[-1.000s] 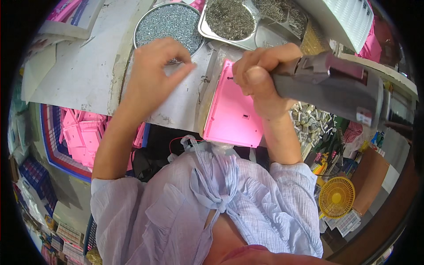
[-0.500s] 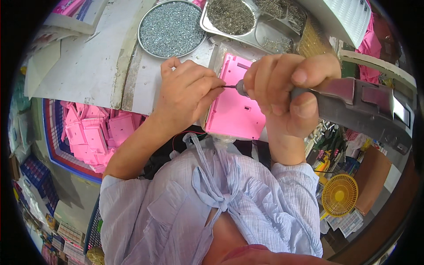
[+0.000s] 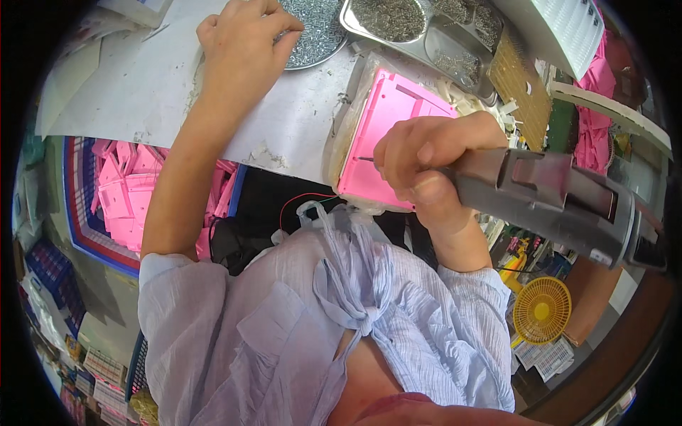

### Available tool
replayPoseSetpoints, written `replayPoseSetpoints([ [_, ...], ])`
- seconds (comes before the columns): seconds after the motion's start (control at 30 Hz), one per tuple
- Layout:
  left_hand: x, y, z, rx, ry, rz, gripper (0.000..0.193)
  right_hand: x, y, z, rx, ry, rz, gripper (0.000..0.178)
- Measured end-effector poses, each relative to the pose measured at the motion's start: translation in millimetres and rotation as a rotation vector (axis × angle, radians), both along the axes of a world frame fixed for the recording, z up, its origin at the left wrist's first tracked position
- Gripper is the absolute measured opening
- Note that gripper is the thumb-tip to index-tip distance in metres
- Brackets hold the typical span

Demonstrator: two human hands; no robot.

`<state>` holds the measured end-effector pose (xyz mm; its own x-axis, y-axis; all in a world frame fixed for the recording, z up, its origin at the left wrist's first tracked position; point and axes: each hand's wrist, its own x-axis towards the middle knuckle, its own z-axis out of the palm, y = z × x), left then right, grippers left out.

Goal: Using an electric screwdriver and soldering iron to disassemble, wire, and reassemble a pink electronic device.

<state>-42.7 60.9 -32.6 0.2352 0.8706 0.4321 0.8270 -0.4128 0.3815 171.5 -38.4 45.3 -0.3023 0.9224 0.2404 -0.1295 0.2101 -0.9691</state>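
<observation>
the right hand [image 3: 437,153] grips a grey power screwdriver [image 3: 547,192], its bit [image 3: 366,158] poking left over a pink panel [image 3: 387,113] beneath that hand. the left hand [image 3: 249,50], fingers curled, hovers by a round pan [image 3: 321,64] of silver screws [image 3: 316,32]; whether it pinches one, i cannot tell. a loose pinch could drop a screw; a wandering bit could scratch the panel.

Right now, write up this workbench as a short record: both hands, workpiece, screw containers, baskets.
left hand: at the round metal tray of silvery screws; grip contents unclear
right hand: fingers wrapped around a grey power screwdriver, bit above panel, contact unclear
workpiece: pink plastic panel, partly hidden by right hand
other screws: compartmented steel tray
left basket: blue-rimmed, holding pink plastic parts
right basket: round, yellow
</observation>
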Motion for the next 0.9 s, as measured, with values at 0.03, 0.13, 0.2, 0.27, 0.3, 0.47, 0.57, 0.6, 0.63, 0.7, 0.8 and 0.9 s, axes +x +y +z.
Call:
replayPoseSetpoints([
  [0.03, -0.4, 0.2, 0.6, 0.026, -0.015, -0.007, 0.003, -0.8, 0.2, 1.5, -0.006, -0.006, 0.015, 0.031],
  [0.13, -1.1, 4.3, -5.2, 0.087, -0.037, -0.035, 0.004, -4.2, -4.0, 6.3, -0.026, -0.012, 0.024, 0.029],
  [0.2, 0.1, 5.0, -7.7, 0.085, -0.069, -0.025, 0.004, -6.6, -5.1, 7.0, -0.033, -0.032, 0.036, 0.027],
  [0.27, 2.6, 5.0, -7.8, 0.09, -0.091, -0.022, 0.006, -7.7, -4.8, 0.8, -0.01, -0.086, 0.053, 0.025],
  [0.3, 3.5, 4.3, -7.0, 0.1, -0.097, -0.02, 0.006, -8.5, -5.3, -1.9, 0.015, -0.12, 0.058, 0.025],
  [0.47, 3.8, -15.5, -4.1, 0.018, -0.193, -0.165, 0.013, -7.9, -6.1, -13.7, 0.138, -0.174, 0.125, 0.026],
  [0.57, 6.4, -60.3, -11.2, -0.022, -0.284, -0.372, 0.019, -7.1, -3.4, -12.0, 0.161, -0.168, 0.125, 0.023],
  [0.6, 10.1, -77.8, -9.3, -0.055, -0.297, -0.403, 0.018, -6.9, -2.9, -9.9, 0.163, -0.131, 0.116, 0.022],
  [0.63, 13.0, -91.1, -7.5, -0.088, -0.313, -0.428, 0.016, -5.6, -2.3, -5.5, 0.152, -0.032, 0.107, 0.023],
  [0.7, 14.9, -104.6, -5.4, -0.147, -0.37, -0.429, 0.014, -4.5, -1.9, 7.4, 0.108, 0.118, 0.123, 0.028],
  [0.8, 19.2, -114.1, -4.3, -0.139, -0.456, -0.426, 0.012, -5.9, -0.8, 14.1, 0.088, 0.279, 0.156, 0.032],
  [0.9, 20.5, -117.5, -2.2, -0.133, -0.48, -0.424, 0.014, -10.8, -8.0, 17.0, 0.058, 0.298, 0.105, 0.033],
])
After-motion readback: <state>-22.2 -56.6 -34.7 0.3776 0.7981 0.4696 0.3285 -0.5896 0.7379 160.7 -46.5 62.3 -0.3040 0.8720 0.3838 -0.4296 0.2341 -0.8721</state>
